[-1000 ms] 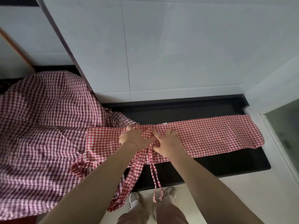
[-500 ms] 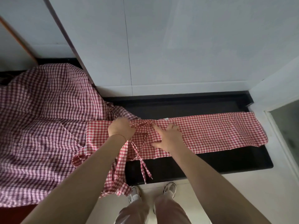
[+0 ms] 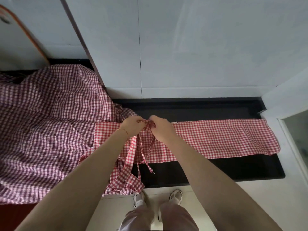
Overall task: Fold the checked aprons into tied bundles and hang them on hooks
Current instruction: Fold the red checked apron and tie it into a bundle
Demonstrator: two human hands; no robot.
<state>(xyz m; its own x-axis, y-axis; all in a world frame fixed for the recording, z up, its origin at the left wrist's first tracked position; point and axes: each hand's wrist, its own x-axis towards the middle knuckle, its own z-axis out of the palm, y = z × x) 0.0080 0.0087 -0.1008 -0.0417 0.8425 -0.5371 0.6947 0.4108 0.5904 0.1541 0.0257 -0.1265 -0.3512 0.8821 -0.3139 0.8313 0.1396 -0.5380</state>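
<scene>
The red checked apron (image 3: 216, 137) lay folded into a long strip across the black counter (image 3: 208, 169), w/ its right end near the counter's right edge and its left end tucked against a pile of darker checked cloth (image 3: 50, 124). Both hands met at the strip's far edge, approx. mid-length: left hand (image 3: 132, 126) had fingers curled, pinching the thin ties (image 3: 146, 144), and right hand (image 3: 160, 127) pinched the same ties just beside it, fingers bent round them. Prob. reason for that spot: knotting at the middle would cinch the strip so it could become a bundle, i.e. the tying step, not yet done. Loose tie ends trailed toward the person over the folded cloth, and a wider checked band (image 3: 125, 179) hung off the counter's front edge, so nothing was drawn snug. The pile sat well left, likely waiting its turn. Counter was dark and glossy w/ a raised rim; white wall panels (image 3: 183, 47) stood behind, pale floor tiles below, white shoes (image 3: 175, 196) visible. No hooks in view.
</scene>
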